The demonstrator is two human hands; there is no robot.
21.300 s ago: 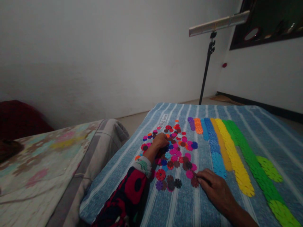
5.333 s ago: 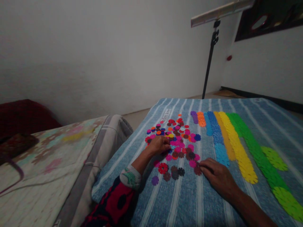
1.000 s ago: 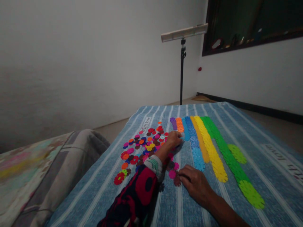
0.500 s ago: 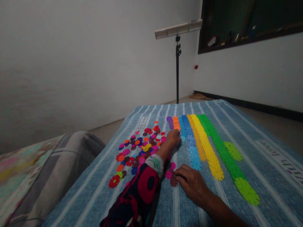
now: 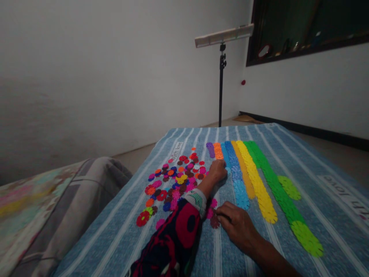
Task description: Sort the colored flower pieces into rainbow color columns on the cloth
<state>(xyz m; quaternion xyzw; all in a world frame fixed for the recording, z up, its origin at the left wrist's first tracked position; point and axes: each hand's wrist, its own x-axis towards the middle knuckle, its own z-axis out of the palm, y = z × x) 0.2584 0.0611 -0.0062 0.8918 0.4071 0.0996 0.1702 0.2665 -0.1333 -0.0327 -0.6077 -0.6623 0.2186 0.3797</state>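
Observation:
My left hand (image 5: 216, 172), fingers curled closed, rests at the near end of an orange row (image 5: 218, 151) of overlapping notched plastic discs, beside a light blue row (image 5: 225, 153). Whatever it pinches is hidden beneath the fingers. My right hand (image 5: 238, 224) is closer to me, thumb and fingers pressed together next to a brown disc (image 5: 215, 221) and a pink disc (image 5: 210, 213); I cannot make out what is in the pinch. Left of my sleeve lies a loose pile of mixed discs, with a yellow disc (image 5: 181, 179) on top and a red disc (image 5: 143, 218) at its near edge.
More rows lie to the right: blue (image 5: 235, 169), yellow (image 5: 261, 188) and green (image 5: 276, 196), with a lime row (image 5: 290, 187) beside them. A striped blue cloth (image 5: 115, 238) covers the surface. Behind it stands a lamp stand (image 5: 221, 88); grey bedding (image 5: 95, 184) is at left.
The whole view has shifted slightly, moving the scene a little to the right. Both hands keep nearly the same places and closed poses.

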